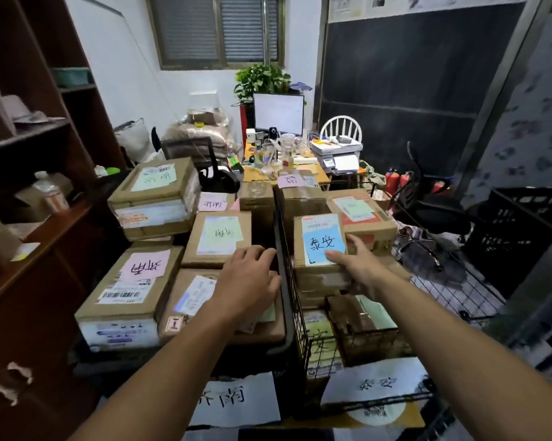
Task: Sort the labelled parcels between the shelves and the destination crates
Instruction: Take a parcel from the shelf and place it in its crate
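Our right hand [355, 264] grips blue-label parcel [320, 240], thumb on top; parcel sits atop stack in right wire crate [295, 300]. Left hand [252, 276] loose, flat over neighbouring boxes [217, 240]. We'd check label against crate sign [376, 386], seat it square, label up.

Parcels [216, 238] fill the left crate [281, 342]; more fill the wire crate [303, 332] right.

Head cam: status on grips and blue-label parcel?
Right grip holds blue-label parcel, thumb on top. Left grip open, over left-stack parcels. Parcel tops wire crate stack, nothing above it.
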Motion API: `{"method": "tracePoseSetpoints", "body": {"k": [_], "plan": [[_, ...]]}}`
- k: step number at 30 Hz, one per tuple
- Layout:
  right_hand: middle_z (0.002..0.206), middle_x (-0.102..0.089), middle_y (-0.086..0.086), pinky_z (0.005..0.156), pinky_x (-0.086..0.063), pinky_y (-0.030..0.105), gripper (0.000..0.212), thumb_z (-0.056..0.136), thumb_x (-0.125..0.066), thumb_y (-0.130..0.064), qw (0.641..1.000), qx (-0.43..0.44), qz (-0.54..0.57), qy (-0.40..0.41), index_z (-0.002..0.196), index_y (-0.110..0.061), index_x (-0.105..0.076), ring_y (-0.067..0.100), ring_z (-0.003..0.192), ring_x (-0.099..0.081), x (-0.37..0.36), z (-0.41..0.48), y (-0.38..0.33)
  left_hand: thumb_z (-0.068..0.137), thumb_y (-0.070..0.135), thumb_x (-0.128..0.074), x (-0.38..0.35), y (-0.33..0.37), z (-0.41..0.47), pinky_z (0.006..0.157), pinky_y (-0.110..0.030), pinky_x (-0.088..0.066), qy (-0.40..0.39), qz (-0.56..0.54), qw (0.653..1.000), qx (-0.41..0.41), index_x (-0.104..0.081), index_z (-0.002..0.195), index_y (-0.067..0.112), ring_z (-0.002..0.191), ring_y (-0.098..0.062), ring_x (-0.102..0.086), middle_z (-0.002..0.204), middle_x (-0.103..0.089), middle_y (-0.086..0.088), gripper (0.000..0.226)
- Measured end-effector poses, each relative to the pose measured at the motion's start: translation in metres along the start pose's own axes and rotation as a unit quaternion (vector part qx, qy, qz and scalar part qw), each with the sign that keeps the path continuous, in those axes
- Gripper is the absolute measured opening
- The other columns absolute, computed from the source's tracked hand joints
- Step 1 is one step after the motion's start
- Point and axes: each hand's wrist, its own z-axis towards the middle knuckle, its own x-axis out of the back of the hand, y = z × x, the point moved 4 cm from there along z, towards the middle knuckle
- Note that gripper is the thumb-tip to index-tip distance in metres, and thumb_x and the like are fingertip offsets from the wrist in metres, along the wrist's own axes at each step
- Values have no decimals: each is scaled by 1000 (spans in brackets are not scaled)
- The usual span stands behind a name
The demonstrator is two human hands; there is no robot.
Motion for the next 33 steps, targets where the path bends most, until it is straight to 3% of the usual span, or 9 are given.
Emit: {"method": "tracePoseSetpoints", "body": {"k": [4, 7, 11, 13, 16, 19, 25, 33], "plan": [[127, -67, 9, 62, -54, 36, 82, 92, -74, -29, 998, -26, -47, -41, 156, -31, -23, 29, 97, -71, -1, 30, 7, 96, 46, -47, -8, -6, 16, 115, -41, -28, -4, -27, 999, 43, -32, 150, 31, 141, -20, -25, 154, -33, 3, 58], [133, -64, 8, 58, -44, 29, 84, 94, -72, -33, 994, -17, -90, -61, 159, -35, -20, 17, 86, -63, -4, 44, 9, 96, 47, -48, -14, -7, 24, 116, -42, -29, -3, -30, 998, 63, -32, 149, 30, 141, -21, -26, 155, -33, 2, 58], [118, -68, 1, 71, -46, 32, 64, 99, -65, -25, 990, -27, -103, -91, 155, -25, -33, 14, 96, -64, -6, 50, 15, 95, 47, -47, -18, -6, 31, 116, -43, -28, 4, -24, 996, 89, -32, 149, 31, 141, -22, -27, 155, -32, 2, 58], [111, -67, -2, 76, -49, 34, 65, 99, -65, -21, 992, -18, -88, -92, 156, -26, -33, 16, 99, -64, -5, 53, 17, 95, 47, -47, -19, -2, 32, 117, -43, -27, 5, -18, 995, 97, -32, 149, 31, 142, -23, -27, 155, -31, 2, 58], [122, -64, -1, 94, -54, 50, 76, 98, -67, -24, 996, 12, -47, -78, 158, -36, -24, 25, 110, -64, -7, 59, 17, 95, 47, -48, -20, 2, 31, 117, -43, -24, 5, -5, 995, 102, -32, 149, 31, 143, -23, -24, 156, -31, 1, 58], [135, -61, 5, 100, -52, 56, 80, 94, -71, -29, 996, 36, -44, -68, 158, -36, -24, 30, 114, -64, -13, 61, 20, 95, 46, -47, -20, 3, 30, 117, -42, -22, -5, 3, 994, 106, -33, 149, 30, 143, -23, -21, 156, -31, 0, 58], [144, -50, 7, 95, -56, 47, 76, 98, -62, -45, 970, 82, -227, -40, 161, -34, -20, 27, 115, -58, -15, 55, 14, 95, 47, -47, -16, 4, 33, 117, -42, -23, -11, 6, 994, 107, -32, 149, 30, 142, -24, -25, 156, -31, 1, 58], [145, -45, 7, 106, -45, 53, 69, 98, -53, -56, 921, 135, -361, 53, 157, -30, -30, 28, 132, -45, -13, 43, 4, 95, 47, -48, -12, 8, 37, 117, -41, -22, 0, -10, 996, 86, -32, 150, 31, 143, -21, -24, 156, -32, 2, 59]]}}
